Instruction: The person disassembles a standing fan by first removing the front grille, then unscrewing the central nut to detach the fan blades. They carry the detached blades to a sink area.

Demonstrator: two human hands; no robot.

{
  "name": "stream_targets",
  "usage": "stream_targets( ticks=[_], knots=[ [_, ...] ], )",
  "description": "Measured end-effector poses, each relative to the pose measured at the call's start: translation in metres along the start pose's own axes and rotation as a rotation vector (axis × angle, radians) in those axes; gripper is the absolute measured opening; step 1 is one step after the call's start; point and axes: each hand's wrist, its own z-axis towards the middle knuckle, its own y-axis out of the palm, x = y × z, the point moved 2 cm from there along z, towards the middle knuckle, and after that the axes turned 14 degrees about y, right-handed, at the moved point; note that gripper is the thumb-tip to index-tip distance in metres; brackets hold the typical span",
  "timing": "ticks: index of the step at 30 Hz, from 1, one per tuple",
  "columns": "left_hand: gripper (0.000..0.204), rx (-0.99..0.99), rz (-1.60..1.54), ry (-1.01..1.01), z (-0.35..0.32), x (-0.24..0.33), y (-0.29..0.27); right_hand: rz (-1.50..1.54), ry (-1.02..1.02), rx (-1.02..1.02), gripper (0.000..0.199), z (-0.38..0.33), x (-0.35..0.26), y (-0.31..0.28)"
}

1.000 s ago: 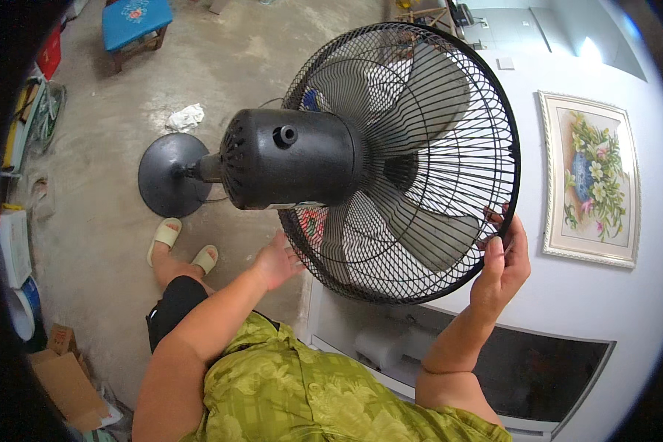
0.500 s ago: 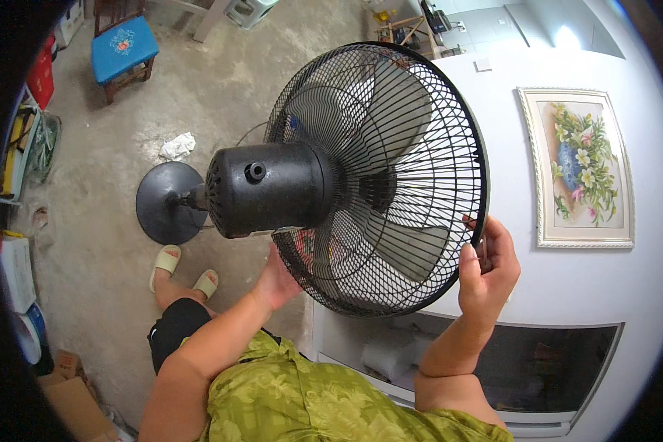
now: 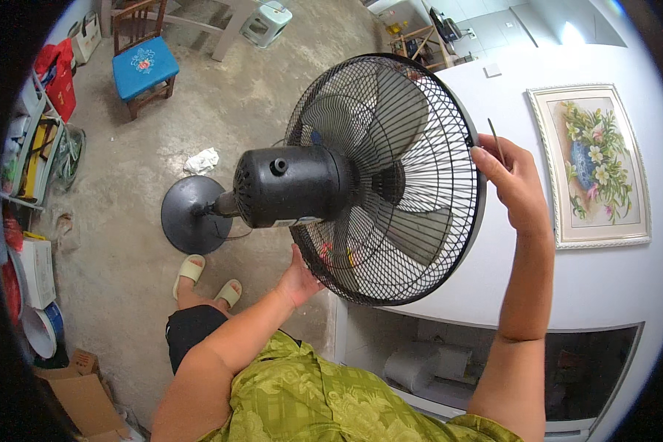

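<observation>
A black pedestal fan (image 3: 295, 184) stands in front of me, with its round wire guard (image 3: 427, 243) turned to the right. My left hand (image 3: 298, 283) grips the guard's lower edge, thumb up on the motor side, the other fingers partly hidden behind the wires. At the right rim of the guard, my right hand (image 3: 519, 180) has its thumb and fingers closed together. A thin dark rod (image 3: 496, 138) sticks up from between those fingers; its lower end is hidden. The fan's round base (image 3: 188, 214) rests on the concrete floor.
A white cabinet (image 3: 597, 287) and a framed flower picture (image 3: 600, 166) are on the right. A blue-seated chair (image 3: 146, 70) and a white stool (image 3: 267, 22) stand at the far side. Crumpled white paper (image 3: 201, 160) lies near the base; a cardboard box (image 3: 85, 398) sits lower left.
My right hand has moved up along the guard's right rim, the thin rod now pointing upward from it. The left hand stays at the guard's lower edge. The whole view has shifted slightly.
</observation>
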Motion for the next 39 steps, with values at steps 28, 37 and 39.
stream_targets(
  ticks=[28,37,39],
  knots=[
    [0.046,0.262,0.215,0.083,0.003,0.015,-0.008,-0.321,0.168,-0.16,0.047,0.007,-0.033,-0.008],
    [0.028,0.307,0.094,0.198,0.032,-0.01,-0.048,-0.236,0.176,-0.202,0.037,0.006,-0.033,-0.004],
    [0.025,0.316,0.128,0.187,0.033,-0.008,-0.048,-0.237,0.171,-0.194,0.038,0.004,-0.034,-0.003]
  ],
)
